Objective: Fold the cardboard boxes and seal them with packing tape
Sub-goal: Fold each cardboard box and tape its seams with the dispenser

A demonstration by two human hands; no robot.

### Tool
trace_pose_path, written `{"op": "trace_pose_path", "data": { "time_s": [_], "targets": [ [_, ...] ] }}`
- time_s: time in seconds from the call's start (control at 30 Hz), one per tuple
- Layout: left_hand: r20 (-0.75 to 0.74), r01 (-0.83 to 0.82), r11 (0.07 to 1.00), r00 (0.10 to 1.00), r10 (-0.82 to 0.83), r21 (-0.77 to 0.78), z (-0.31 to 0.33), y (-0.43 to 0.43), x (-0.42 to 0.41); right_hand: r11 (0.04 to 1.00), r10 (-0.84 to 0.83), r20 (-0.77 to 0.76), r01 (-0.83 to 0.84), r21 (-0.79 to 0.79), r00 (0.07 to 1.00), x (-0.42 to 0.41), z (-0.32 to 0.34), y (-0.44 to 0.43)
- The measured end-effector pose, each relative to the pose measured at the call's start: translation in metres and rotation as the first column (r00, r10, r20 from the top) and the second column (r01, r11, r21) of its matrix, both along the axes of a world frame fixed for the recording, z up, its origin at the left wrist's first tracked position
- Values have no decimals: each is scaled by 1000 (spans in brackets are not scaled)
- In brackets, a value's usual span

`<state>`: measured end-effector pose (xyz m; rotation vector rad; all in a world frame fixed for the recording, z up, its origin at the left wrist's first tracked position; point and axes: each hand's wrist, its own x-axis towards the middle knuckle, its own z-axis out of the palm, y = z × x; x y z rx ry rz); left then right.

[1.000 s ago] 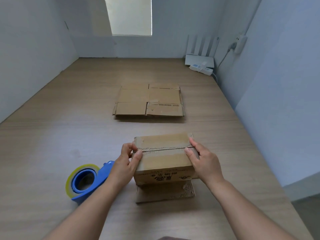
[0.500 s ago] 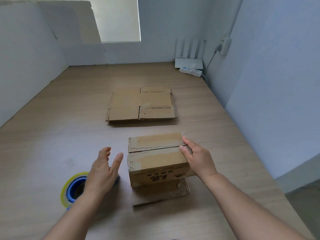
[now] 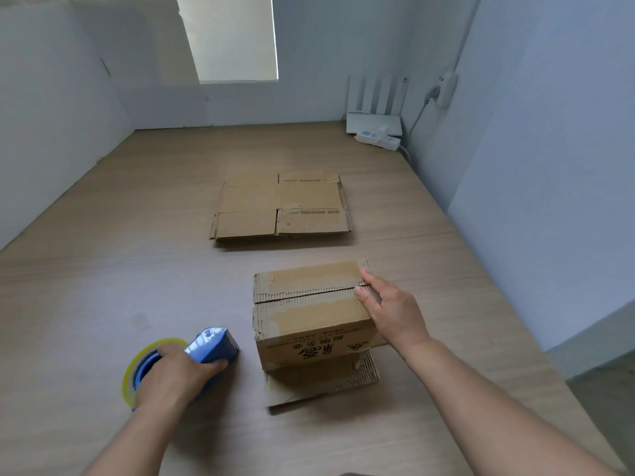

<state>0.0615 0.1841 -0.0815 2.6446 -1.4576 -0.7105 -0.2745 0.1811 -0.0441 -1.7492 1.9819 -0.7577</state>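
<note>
A small folded cardboard box [image 3: 309,310] stands on the wooden table, its two top flaps meeting in a seam across the middle. My right hand [image 3: 390,309] rests on the box's right end, fingertips pressing the flaps at the seam. To the left lies a blue tape dispenser [image 3: 211,345] with a yellowish roll of packing tape [image 3: 137,364]. My left hand [image 3: 175,376] grips the dispenser from above, fingers curled round its body. One bottom flap [image 3: 323,383] sticks out on the table in front of the box.
A stack of flat unfolded cardboard boxes [image 3: 281,206] lies further back at the table's middle. A white router [image 3: 374,118] and a power strip [image 3: 378,139] sit in the far right corner. White walls close the table at left, back and right.
My left hand left the box's left end, moved down and left, and took hold of the tape dispenser. The right hand stayed on the box.
</note>
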Motion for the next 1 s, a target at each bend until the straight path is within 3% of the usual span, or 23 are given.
{"op": "trace_pose_path", "data": {
  "time_s": [0.17,0.23,0.33,0.4,0.5,0.63,0.73,0.93,1.0],
  "targets": [
    [12,56,998,998,-56,28,13,2,21,1000,0,-10,0,1,1000,1,-1,0],
    [-71,78,997,995,-76,28,19,5,25,1000,3,-13,-3,-4,1000,1,-2,0],
    [-267,31,988,961,-71,-151,49,-2,21,1000,7,-3,-7,-7,1000,1,-3,1],
    [-298,30,957,947,-119,-288,82,-12,9,1000,4,5,-4,-7,1000,1,-3,0],
    [-305,180,889,895,-326,-421,129,-25,-20,1000,-6,15,6,-9,1000,0,-4,0],
    [-322,476,810,751,-577,-342,153,-28,-64,1000,-13,5,13,-9,1000,-1,-4,1],
    [-239,636,735,695,-678,-235,143,-27,-81,1000,2,-30,-3,-10,1000,1,-4,1],
    [-316,588,759,690,-651,-280,134,-30,-74,1000,11,-78,-9,28,997,5,3,2],
    [-290,613,744,685,-668,-266,135,-29,-76,997,2,-62,-7,-83,998,9,14,3]
  ]
}}
